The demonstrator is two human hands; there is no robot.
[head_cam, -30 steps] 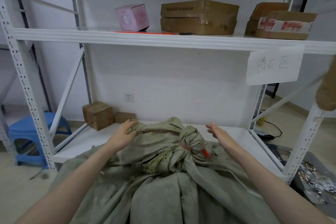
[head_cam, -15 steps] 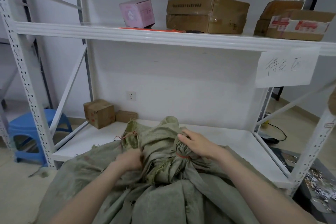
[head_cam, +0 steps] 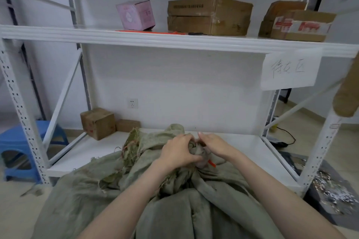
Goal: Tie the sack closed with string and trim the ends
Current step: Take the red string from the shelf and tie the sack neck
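The sack [head_cam: 194, 209] lies slumped against the front edge of the lower shelf [head_cam: 242, 141], its gathered neck pointing up and away from the person. Both hands now meet on that neck. A second ago they were spread apart on either side of it with straight fingers. Half a second ago the left hand [head_cam: 178, 151] was lower and further left, bunched in loose cloth, while the right already sat on the neck. Now the left hand wraps the neck from the left with curled fingers. The right hand [head_cam: 213, 144] touches it from the right, its fingers curled over the top of the bundle; whether they pinch cloth or string cannot be told. A short red end of string [head_cam: 211, 163] sticks out just below the right hand. More red string [head_cam: 132, 143] shows in the frayed corner to the left.
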